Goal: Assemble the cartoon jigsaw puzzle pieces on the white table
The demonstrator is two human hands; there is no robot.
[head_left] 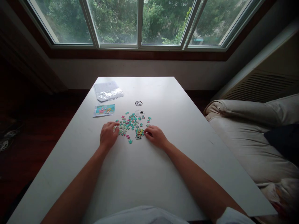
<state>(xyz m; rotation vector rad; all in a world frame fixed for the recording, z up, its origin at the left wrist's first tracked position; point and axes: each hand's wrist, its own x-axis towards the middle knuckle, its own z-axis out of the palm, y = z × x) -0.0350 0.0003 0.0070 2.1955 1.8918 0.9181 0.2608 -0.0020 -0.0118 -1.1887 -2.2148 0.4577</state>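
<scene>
Loose jigsaw puzzle pieces, mostly green and teal with some pink, lie scattered on the white table. A small joined patch of puzzle with a yellow cartoon figure lies at the near right of the pile. My right hand is at the patch's right edge, thumb and forefinger pinched there; what sits between the tips is too small to see clearly, likely a puzzle piece. At the pile's left edge rests my left hand, fingers bent, thumb apart from them, near some pale pieces.
Left of the pile lies a colourful picture card, with a clear plastic bag beyond it. Two small round items, a ring-like disc and a dark-and-white disc, sit behind the pile. A cream sofa stands on the right.
</scene>
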